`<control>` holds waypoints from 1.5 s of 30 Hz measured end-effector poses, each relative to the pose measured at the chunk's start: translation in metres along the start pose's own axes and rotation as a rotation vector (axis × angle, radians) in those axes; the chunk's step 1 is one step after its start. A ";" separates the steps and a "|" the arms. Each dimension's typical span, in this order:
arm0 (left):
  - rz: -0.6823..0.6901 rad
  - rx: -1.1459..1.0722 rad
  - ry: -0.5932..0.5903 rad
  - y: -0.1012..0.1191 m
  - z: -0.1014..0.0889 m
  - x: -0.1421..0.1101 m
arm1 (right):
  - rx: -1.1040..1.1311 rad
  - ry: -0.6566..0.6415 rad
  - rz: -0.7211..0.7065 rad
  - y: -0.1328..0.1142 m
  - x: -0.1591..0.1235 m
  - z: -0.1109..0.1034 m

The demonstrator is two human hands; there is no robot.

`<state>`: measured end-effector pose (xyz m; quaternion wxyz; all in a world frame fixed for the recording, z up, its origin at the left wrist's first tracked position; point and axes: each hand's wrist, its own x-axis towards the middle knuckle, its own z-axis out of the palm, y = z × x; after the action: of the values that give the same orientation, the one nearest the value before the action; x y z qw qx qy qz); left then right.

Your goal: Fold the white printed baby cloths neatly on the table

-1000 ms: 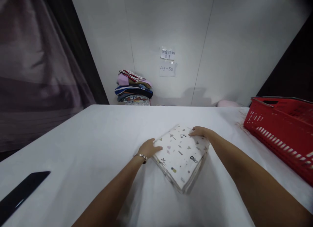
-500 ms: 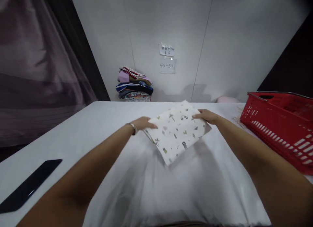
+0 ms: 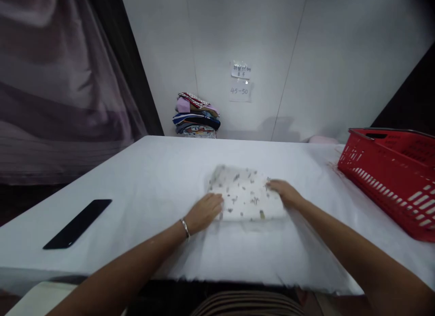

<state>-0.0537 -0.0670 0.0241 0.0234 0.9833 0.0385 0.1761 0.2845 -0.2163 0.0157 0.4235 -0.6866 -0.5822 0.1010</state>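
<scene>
Two hands are resting on a folded printed cloth (image 3: 246, 193) in the middle of the white table (image 3: 142, 180).

The cloth is lying flat and squared, white with small scattered motifs; it is looking soft, light and limp, likely to sag or unfold if lifted by one corner, so the two opposite side edges seem the best places to take hold. The left hand (image 3: 204, 211), wearing a bracelet, is lying loosely spread at the cloth's left edge, and the right hand (image 3: 283, 192) is pressing flat on its right edge, gripping nothing. Right of the cloth a red basket (image 3: 390, 180) is standing; left of it a dark phone (image 3: 78, 223) is lying; beyond it a stack of folded clothes (image 3: 196, 114) is sitting against the wall.
</scene>
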 end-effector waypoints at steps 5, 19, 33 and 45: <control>-0.044 -0.027 0.024 0.013 0.027 -0.028 | -0.079 -0.131 0.022 0.029 -0.038 0.015; -0.041 -0.078 -0.020 0.018 0.019 -0.031 | -0.192 -0.437 -0.244 -0.065 -0.008 0.046; -0.099 -0.115 -0.048 0.026 0.022 -0.033 | -0.046 -0.371 -0.299 -0.078 0.046 0.105; -0.110 -0.134 -0.034 0.027 0.021 -0.035 | -0.303 -0.496 -0.177 -0.091 0.042 0.106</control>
<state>-0.0773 -0.0979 -0.0059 0.0993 0.9788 0.0801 0.1601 0.1652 -0.1335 0.0283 0.1682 -0.6429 -0.7339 0.1404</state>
